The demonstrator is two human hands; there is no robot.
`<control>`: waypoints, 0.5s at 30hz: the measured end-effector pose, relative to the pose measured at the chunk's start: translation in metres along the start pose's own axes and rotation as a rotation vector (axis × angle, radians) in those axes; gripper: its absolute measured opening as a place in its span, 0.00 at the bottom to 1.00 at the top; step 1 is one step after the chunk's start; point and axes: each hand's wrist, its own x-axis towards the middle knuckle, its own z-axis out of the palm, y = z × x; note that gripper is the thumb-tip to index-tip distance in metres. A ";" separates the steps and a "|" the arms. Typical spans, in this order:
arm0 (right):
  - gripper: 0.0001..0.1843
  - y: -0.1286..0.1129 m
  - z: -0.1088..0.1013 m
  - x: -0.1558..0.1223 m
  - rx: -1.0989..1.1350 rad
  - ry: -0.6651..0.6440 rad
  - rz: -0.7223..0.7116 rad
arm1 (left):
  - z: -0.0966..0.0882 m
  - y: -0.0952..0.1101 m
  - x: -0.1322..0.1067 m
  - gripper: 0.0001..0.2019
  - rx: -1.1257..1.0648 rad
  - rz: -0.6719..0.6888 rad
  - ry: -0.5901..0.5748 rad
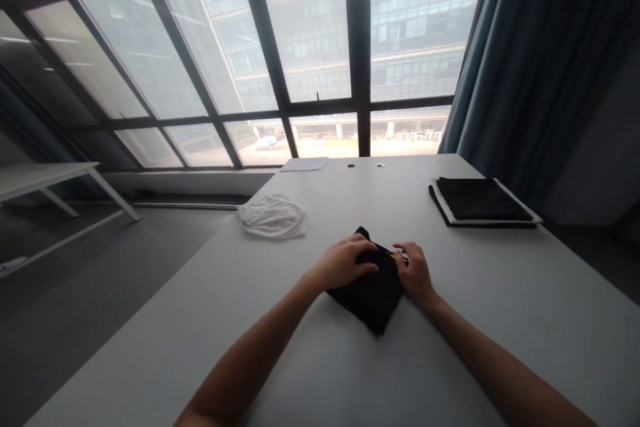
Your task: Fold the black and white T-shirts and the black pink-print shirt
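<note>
In the head view, one black cloth (376, 300) lies lower centre, its yellow marking (391, 254) unreadable. The left hand (345, 263) rests there, thumb and fingers apart; whether the right hand (416, 271) pinches, I cannot tell. One white cloth (273, 216) lies centre-left; one folded stack (483, 200), right.

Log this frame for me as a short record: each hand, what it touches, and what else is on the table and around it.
left hand: on the upper left part of the black cloth, thumb and fingers apart
right hand: at the cloth's right edge, beside a small yellow mark; grip unclear
table: white
left side: crumpled white cloth
right side: stack of flat black and white pieces
far left corner: flat white sheet
background: windows, blue curtain
</note>
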 end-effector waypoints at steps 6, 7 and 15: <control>0.16 0.035 -0.008 0.006 0.118 0.128 0.291 | 0.072 -0.005 -0.033 0.21 0.071 -0.148 -0.005; 0.16 0.037 -0.009 0.006 0.117 0.127 0.292 | 0.069 -0.014 -0.032 0.15 -0.034 -0.172 0.116; 0.16 0.035 -0.006 0.006 0.109 0.088 0.264 | -0.121 -0.111 0.014 0.24 -0.439 -0.228 0.916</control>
